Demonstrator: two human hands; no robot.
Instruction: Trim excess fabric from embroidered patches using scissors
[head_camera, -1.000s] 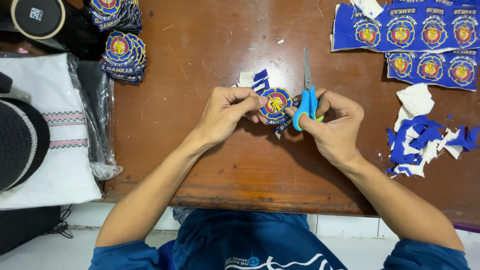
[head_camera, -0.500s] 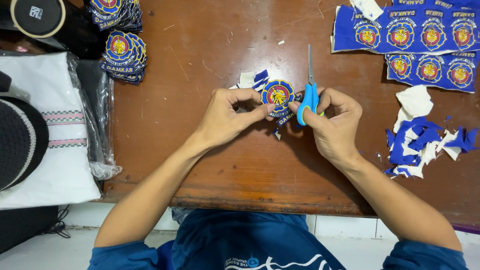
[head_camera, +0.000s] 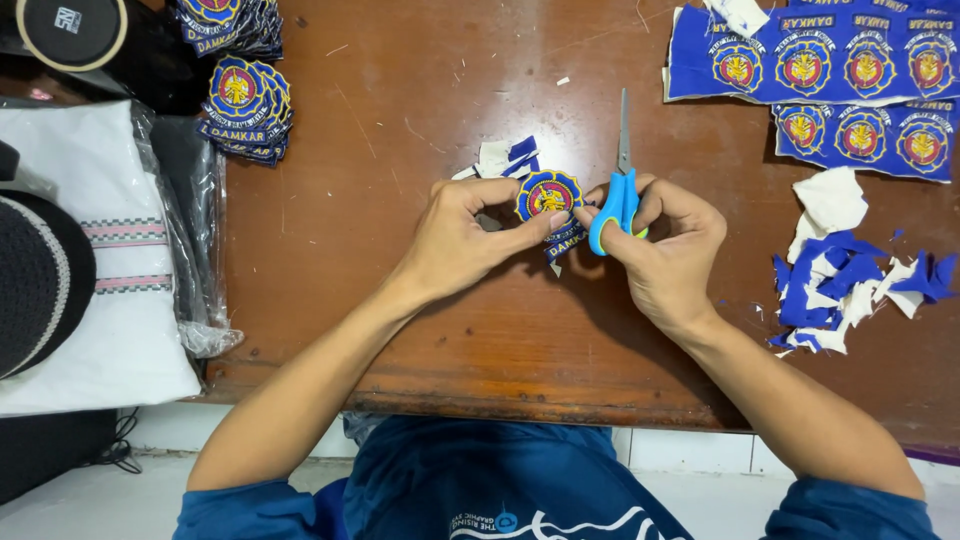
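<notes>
Above mid worktop: left hand pinched shut on round blue embroidered patch; right hand clamped through blue-handled scissors, blades pointing away, handles just beside patch. Blue-white offcuts lying right.

Worn wooden table, white tiled floor

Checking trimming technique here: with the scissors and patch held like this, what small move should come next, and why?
Probably turn the round patch slightly in the left hand; the scissors in the right hand point away, blades shut, beside its edge.
</notes>
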